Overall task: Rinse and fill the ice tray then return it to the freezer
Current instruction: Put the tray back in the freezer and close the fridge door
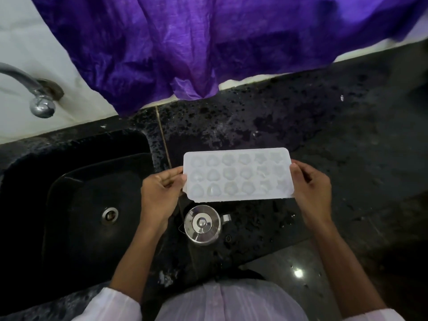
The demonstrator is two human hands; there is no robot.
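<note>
Hands pinch a white ice tray [238, 174] by its short ends at frame centre: left hand [159, 193] on the left edge, right hand [311, 188] on the right. It is held level above the black speckled counter [324, 135], a steel lidded pot [201, 224] just below, sink [76, 205] at left, tap [34, 93] upper left.

1. I see the ice tray [238, 174]: translucent white plastic, matt.
2. Counter [301, 135]: black speckled stone, wet gloss.
3. Lidded pot [202, 224] and tap [34, 93]: polished metal.
4. Purple cloth [185, 42]: crinkled.
</note>
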